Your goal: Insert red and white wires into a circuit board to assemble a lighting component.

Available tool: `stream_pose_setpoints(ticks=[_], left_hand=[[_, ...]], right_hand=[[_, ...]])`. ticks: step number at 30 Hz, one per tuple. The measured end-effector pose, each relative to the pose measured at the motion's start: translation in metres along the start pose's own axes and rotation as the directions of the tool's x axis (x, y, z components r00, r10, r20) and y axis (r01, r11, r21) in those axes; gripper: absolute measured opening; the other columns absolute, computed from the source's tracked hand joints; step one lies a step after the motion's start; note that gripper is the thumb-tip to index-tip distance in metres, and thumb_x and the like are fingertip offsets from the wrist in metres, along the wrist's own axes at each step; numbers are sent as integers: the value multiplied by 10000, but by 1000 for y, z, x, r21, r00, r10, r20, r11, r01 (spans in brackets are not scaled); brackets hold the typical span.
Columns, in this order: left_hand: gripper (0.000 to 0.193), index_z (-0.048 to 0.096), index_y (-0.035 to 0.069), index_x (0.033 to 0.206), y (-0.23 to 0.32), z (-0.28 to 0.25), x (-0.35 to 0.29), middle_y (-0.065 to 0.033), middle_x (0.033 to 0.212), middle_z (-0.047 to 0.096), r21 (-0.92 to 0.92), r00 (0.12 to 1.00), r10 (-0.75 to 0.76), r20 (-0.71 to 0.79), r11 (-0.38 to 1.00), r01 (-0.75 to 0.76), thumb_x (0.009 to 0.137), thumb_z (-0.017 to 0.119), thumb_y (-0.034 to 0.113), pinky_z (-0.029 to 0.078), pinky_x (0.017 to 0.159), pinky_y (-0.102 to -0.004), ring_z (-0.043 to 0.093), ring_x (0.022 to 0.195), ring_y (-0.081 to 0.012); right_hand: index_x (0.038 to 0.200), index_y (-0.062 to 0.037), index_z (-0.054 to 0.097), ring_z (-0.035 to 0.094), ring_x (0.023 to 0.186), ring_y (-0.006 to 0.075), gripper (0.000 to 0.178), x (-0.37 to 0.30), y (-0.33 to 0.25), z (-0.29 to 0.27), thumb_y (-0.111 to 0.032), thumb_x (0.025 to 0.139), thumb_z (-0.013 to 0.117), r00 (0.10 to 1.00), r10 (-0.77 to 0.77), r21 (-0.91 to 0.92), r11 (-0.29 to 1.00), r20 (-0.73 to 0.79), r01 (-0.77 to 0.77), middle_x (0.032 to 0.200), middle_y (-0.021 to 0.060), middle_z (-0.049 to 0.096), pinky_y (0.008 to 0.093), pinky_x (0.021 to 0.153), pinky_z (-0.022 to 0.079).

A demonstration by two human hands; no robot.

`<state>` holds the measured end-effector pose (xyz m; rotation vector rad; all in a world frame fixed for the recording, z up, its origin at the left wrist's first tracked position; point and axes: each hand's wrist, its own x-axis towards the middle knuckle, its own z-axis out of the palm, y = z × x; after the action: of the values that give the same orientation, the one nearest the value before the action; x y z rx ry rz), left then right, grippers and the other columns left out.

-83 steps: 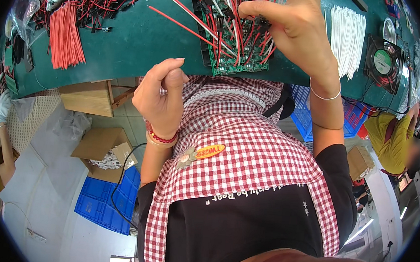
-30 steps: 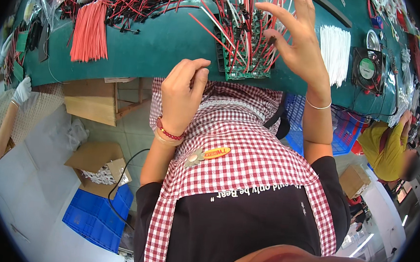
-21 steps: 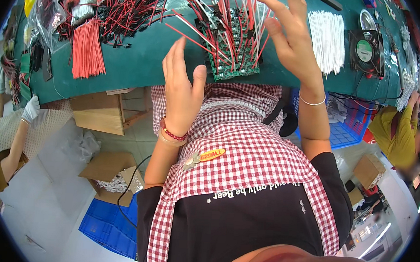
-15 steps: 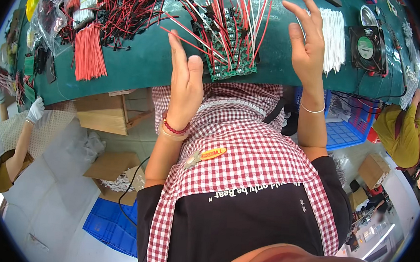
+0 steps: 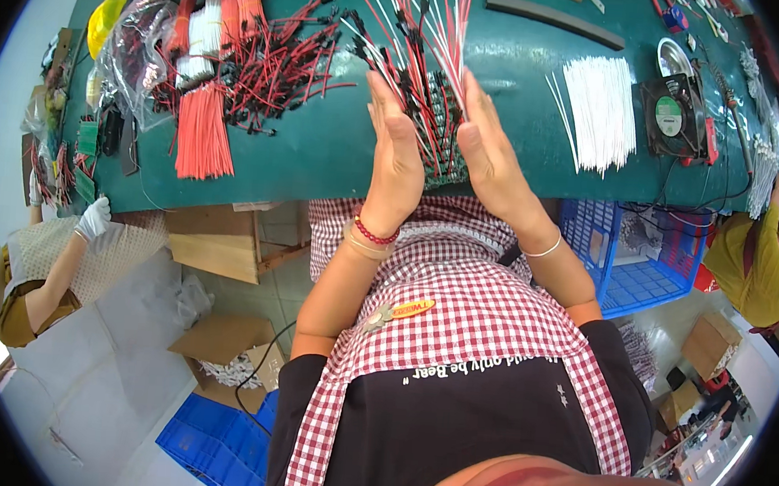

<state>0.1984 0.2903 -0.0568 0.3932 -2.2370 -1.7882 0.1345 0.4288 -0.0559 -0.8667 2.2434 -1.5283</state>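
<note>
Green circuit boards [image 5: 446, 170] stand at the near edge of the table, with a cluster of red, white and black wires [image 5: 421, 56] rising from them. My left hand [image 5: 397, 164] lies flat against the left side of this cluster, fingers straight and pointing away from me. Against the right side rests my right hand [image 5: 496, 165], its palm turned inward and its fingers also stretched out. The palms face each other with the boards and wires between them. Parts of the boards are hidden by the hands and wires.
Bundled red wires [image 5: 204, 135] and loose red wires with black connectors [image 5: 279, 77] lie left, near a clear plastic bag [image 5: 136, 58]. To the right are white wires [image 5: 601, 118] and a black fan [image 5: 674, 118]. A dark bar [image 5: 554, 18] lies farther back. A gloved co-worker's hand [image 5: 95, 219] shows at left.
Both hands have come together, the right one moving left and down from above the white wires. The wire cluster between them is now narrower and more upright. The whole view has shifted slightly.
</note>
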Motion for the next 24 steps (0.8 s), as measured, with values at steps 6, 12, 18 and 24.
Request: stream_pose_setpoints(ticks=[6,12,18,24], left_hand=[[878,-18,-56,1536,-7,3,-1,-246,1623,-22,82,999,41,34,996,-43,1002,86,633,-74,1200,-478,-54,1513,-347],[891,5,-37,1546,-8,4,1,-250,1621,26,107,1000,13,-9,994,-12,992,94,655,-80,1197,-481,-25,1518,-341],[908,-6,-56,1539,-5,4,4,-249,1620,44,72,999,21,-35,997,-18,989,94,659,-80,1195,-494,1,1517,-345],[891,-6,-36,1546,-7,8,13,-245,1623,27,71,999,37,-17,997,-36,991,92,654,-82,1193,-495,-1,1518,-339]], right_hand=[[1527,78,143,190,1484,361,812,4,4,-1,-562,1038,248,999,33,62,998,15,-34,1562,266,256,427,1207,122],[1522,82,176,184,1487,345,849,14,20,6,-605,1024,220,998,68,236,970,-18,-61,1568,258,249,405,1208,125],[1505,72,257,221,1476,326,817,25,27,2,-592,1033,204,998,30,256,966,-58,-14,1565,225,284,388,1204,140],[1488,29,341,240,1470,303,735,42,29,-11,-547,1052,207,996,83,356,931,14,-82,1546,196,333,382,1207,149]])
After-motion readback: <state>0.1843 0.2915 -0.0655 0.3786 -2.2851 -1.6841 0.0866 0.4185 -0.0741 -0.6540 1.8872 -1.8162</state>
